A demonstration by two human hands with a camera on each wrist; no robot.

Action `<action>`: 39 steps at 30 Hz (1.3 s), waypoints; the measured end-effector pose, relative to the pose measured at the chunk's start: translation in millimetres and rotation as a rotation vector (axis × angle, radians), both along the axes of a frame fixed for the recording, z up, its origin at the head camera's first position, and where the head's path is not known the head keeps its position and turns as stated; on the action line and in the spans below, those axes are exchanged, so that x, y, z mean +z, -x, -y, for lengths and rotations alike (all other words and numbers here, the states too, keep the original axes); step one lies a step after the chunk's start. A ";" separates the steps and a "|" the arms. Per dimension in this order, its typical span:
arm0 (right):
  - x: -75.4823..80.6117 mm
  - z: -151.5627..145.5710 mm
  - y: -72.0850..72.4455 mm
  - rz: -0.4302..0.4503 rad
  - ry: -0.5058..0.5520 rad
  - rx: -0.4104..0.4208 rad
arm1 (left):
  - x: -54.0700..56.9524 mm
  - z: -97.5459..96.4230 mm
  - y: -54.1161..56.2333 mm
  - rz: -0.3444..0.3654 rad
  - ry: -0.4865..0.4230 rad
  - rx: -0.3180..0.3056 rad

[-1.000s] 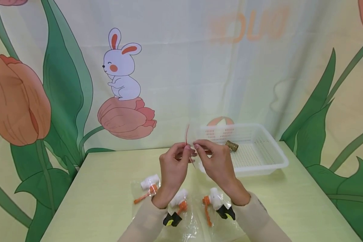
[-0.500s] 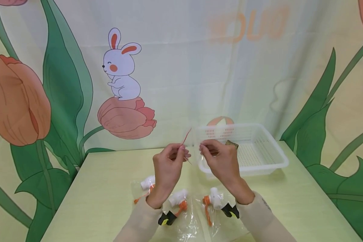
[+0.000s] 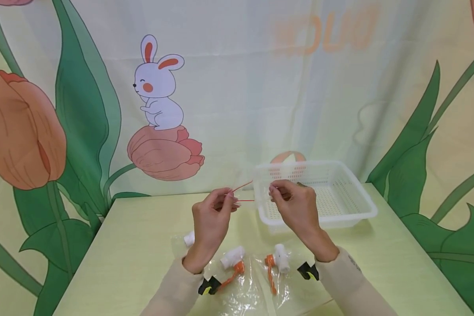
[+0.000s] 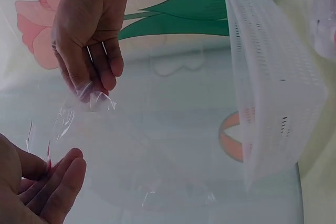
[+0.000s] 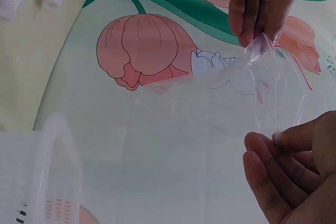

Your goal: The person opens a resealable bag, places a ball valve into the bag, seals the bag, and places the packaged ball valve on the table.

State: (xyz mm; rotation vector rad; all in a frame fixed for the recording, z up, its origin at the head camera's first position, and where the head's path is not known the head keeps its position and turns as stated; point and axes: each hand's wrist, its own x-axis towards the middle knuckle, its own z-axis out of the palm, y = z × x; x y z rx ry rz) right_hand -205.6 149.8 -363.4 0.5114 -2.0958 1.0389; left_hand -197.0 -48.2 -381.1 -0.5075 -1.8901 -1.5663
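Note:
A clear plastic zip bag (image 5: 278, 87) with a thin red line along its mouth is stretched between my two hands above the table. My left hand (image 3: 213, 221) pinches one side of the mouth between thumb and forefinger, beside the red line (image 3: 242, 186). My right hand (image 3: 296, 208) pinches the opposite side, in front of the white basket. In the left wrist view the transparent bag (image 4: 131, 156) hangs spread out, and its contents, if any, cannot be made out. The mouth is parted, with red strands running apart from my left fingers in the head view.
Clear bags with white pipe fittings (image 3: 233, 258) (image 3: 283, 260) and orange handles lie at the table's front; a third fitting (image 3: 189, 239) is partly behind my left wrist. A white perforated basket (image 3: 365, 210) stands back right. A printed curtain (image 3: 229, 109) hangs behind.
My hands have moved apart, the left one leftward and the right one rightward, drawing the bag's mouth wider. My right hand now covers most of the brass-coloured cylinder in the basket.

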 end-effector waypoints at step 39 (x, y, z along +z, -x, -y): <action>4.4 -2.4 -26.0 0.083 -0.355 0.076 | -0.1 25.1 -18.4 -0.084 0.384 0.091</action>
